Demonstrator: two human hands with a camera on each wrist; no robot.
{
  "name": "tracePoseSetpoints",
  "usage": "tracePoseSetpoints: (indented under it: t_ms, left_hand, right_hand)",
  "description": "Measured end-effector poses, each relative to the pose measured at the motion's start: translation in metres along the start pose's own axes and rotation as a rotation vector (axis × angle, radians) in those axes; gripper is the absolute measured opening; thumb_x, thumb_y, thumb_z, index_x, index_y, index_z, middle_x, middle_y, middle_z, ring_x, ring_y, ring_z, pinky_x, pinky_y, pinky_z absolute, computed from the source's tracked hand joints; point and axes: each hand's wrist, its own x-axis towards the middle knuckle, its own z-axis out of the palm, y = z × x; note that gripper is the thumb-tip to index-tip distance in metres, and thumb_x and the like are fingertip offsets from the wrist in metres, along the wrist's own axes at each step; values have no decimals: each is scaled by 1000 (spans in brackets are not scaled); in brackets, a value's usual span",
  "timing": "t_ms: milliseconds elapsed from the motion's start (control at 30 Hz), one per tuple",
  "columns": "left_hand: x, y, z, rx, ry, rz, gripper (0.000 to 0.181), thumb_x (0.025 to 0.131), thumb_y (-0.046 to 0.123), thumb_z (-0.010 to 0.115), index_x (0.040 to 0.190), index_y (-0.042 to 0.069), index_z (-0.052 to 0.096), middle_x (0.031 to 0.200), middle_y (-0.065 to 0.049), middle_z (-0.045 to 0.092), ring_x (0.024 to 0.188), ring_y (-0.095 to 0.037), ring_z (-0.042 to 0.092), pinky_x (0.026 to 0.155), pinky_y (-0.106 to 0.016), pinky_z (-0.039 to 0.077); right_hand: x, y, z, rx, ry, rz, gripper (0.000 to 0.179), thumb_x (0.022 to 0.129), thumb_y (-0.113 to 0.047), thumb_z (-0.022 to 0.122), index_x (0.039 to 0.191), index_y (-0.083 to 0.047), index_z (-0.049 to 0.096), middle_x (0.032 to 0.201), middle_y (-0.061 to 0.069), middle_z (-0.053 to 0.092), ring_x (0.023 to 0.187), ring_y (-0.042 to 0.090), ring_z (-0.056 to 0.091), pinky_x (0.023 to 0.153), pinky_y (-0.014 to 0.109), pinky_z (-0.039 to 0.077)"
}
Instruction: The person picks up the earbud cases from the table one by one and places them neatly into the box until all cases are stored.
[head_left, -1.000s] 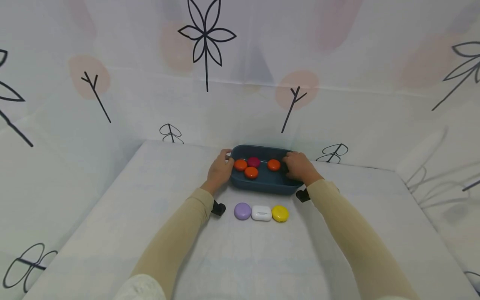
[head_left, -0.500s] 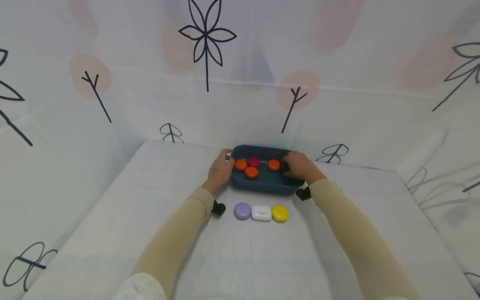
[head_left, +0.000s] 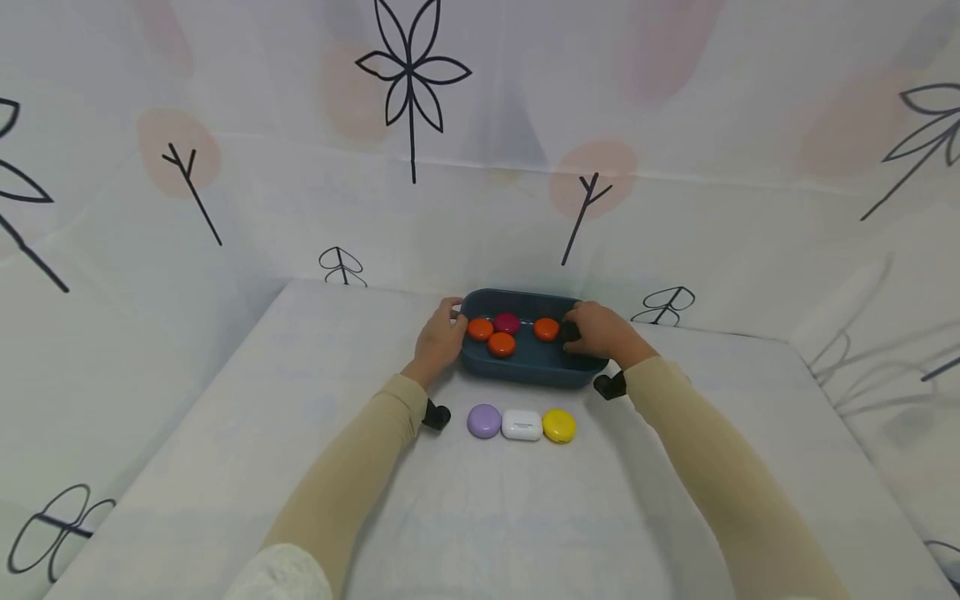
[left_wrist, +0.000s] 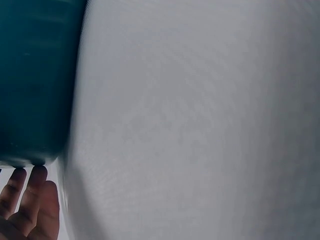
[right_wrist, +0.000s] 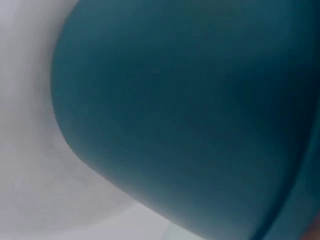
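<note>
Two hands at a dark blue bin near the far edge of a white table.
The left hand (head_left: 440,333), its fingers fairly straight, touches the left end of the bin (head_left: 534,371); the right hand (head_left: 602,333) reaches over the right end, fingers and thumb curled about a dark disc (head_left: 571,332). Inside, three orange discs (head_left: 502,345) and a magenta disc (head_left: 507,323) lie to the left. On the table (head_left: 480,517), nearer, a purple disc (head_left: 484,422), white case (head_left: 522,425) and yellow disc (head_left: 558,426) form a row.

Both arms (head_left: 347,467) reach far; left hand (head_left: 439,335) has fingers (left_wrist: 33,192) extended, right hand (head_left: 602,333) angles leftward, its grip hard to tell.
</note>
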Motion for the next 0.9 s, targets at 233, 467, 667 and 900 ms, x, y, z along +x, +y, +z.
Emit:
tracePoseSetpoints:
  t_ms: [233, 467, 667, 900]
  left_hand:
    - [-1, 1, -1, 2, 6, 4, 42, 86, 29, 38, 127, 18, 39, 115, -4, 56, 101, -21, 52, 87, -38, 40]
    - [0, 1, 0, 1, 3, 10, 41, 86, 28, 37, 125, 19, 40, 115, -5, 56, 104, -22, 52, 89, -39, 39]
    - [0, 1, 0, 5, 4, 12, 40, 86, 28, 38, 125, 19, 40, 115, -5, 56, 103, -22, 52, 87, -38, 40]
    - [-1, 0, 0, 4, 5, 16, 39, 86, 27, 38, 125, 19, 39, 115, -6, 55, 104, -22, 52, 88, -38, 40]
  right_hand:
    - [-3, 1, 2, -1, 35, -29, 55, 73, -38, 65, 114, -3, 56, 112, 14, 55, 97, 27, 51, 86, 43, 42]
    - [-7, -4, 2, 25, 69, -30, 54, 70, -40, 66, 111, -5, 58, 107, 11, 56, 94, 24, 51, 84, 42, 43]
    - [-13, -9, 0, 18, 80, -35, 52, 69, -41, 67, 109, -9, 59, 102, 6, 56, 89, 21, 52, 80, 40, 45]
    - [-23, -15, -3, 22, 117, -77, 51, 69, -41, 67, 108, -8, 60, 98, 5, 56, 82, 19, 54, 75, 38, 46]
